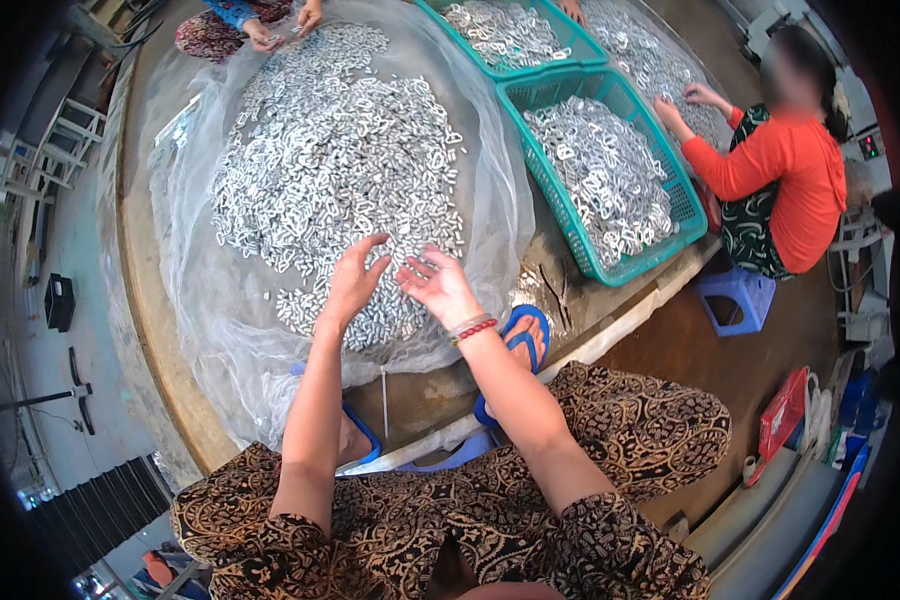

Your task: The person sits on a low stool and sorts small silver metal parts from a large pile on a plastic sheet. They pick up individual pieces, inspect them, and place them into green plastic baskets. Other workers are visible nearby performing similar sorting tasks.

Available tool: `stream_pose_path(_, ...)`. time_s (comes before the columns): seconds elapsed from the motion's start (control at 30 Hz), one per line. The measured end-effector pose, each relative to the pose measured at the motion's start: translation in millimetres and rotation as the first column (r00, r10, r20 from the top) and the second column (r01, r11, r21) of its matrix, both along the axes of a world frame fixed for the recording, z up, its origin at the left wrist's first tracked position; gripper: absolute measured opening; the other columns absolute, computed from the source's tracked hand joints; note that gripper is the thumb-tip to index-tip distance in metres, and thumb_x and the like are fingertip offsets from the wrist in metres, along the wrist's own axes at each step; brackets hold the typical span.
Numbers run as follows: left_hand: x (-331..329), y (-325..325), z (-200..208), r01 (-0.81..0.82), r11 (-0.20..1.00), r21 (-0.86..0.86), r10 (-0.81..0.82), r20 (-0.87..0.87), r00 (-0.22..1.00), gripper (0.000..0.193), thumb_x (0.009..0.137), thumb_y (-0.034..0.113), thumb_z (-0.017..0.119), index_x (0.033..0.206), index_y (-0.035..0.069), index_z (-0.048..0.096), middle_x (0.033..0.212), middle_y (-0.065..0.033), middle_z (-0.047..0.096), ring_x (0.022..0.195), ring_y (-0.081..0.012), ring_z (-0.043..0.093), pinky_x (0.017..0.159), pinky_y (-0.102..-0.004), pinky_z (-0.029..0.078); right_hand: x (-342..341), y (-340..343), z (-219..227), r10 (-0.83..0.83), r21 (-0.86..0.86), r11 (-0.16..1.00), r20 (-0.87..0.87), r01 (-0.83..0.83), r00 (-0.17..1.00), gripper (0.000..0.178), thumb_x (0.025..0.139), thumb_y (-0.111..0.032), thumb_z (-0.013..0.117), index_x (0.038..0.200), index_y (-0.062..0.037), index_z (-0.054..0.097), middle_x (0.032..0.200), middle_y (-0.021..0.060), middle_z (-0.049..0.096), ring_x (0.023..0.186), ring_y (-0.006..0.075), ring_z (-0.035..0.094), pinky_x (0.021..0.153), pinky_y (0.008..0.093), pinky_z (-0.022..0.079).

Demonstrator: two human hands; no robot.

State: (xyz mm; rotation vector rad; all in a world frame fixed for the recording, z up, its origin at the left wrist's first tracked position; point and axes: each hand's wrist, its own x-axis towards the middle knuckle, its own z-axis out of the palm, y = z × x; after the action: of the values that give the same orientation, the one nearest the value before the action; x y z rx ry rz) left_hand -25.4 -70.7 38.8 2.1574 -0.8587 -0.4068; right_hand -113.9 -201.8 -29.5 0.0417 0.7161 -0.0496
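A wide heap of small silvery metal pieces [320, 150], many of them shaped like oval loops, lies on a sheer white net [500, 170]. Over the near part of this heap my left hand [353, 282] is open, thumb and fingers apart. Just to its right, my right hand [438, 286] is also open, its palm turned partly up and its fingers slightly bent. I see no piece held in either hand. On my right wrist are a red beaded bracelet [473, 331] and a pale band.
Right of the heap stands a teal plastic basket [610, 272] full of metal loops, with another teal basket [585, 62] behind it. A person in orange [785, 170] sits beyond, near a blue stool [735, 300]. Another person's hands [262, 38] work at the heap's far edge.
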Motion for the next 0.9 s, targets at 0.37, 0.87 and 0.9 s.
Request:
stream_pose_path(0.37, -19.3, 23.2, -44.5, 0.038, 0.956, 0.29, -0.077, 0.126, 0.989, 0.056, 0.082, 0.028, 0.065, 0.128, 0.002, 0.046, 0.125, -0.0238, 0.047, 0.125, -0.0374, 0.037, 0.099, -0.0427, 0.035, 46.0, -126.2, 71.3, -0.4, -0.025, 0.901, 0.336, 0.432, 0.853, 0.06, 0.097, -0.039, 0.031, 0.144, -0.0112, 0.006, 0.145, 0.0228, 0.02, 0.128, 0.0492, 0.026, 0.104, 0.0633, 0.024)
stream_pose_path(0.87, -12.1, 33.4, -64.7, -0.151, 0.988, 0.025, 0.153, -0.097, 0.983, 0.025, 0.083, 0.011, 0.06, 0.107, 0.003, 0.061, 0.102, -0.0169, 0.06, 0.094, -0.0331, 0.059, 0.081, -0.0382, 0.046, 73.3, -141.7, -59.2, -0.393, -0.313, 0.897, -0.251, 0.31, 0.884, 0.034, 0.087, -0.008, 0.049, 0.119, 0.0001, 0.044, 0.1, 0.0127, 0.048, 0.092, 0.0283, 0.051, 0.083, 0.0458, 0.047)
stream_pose_path(0.9, -7.1, 37.7, -65.2, -0.198, 0.98, 0.011, 0.198, -0.13, 0.972, 0.023, 0.083, 0.01, 0.06, 0.105, 0.003, 0.062, 0.1, -0.0168, 0.061, 0.091, -0.0319, 0.06, 0.079, -0.0375, 0.047, 74.0, -144.1, -61.3, -0.334, -0.39, 0.888, -0.183, 0.243, 0.925, 0.033, 0.087, -0.007, 0.049, 0.119, 0.0006, 0.045, 0.102, 0.0142, 0.049, 0.093, 0.028, 0.051, 0.083, 0.0444, 0.048)
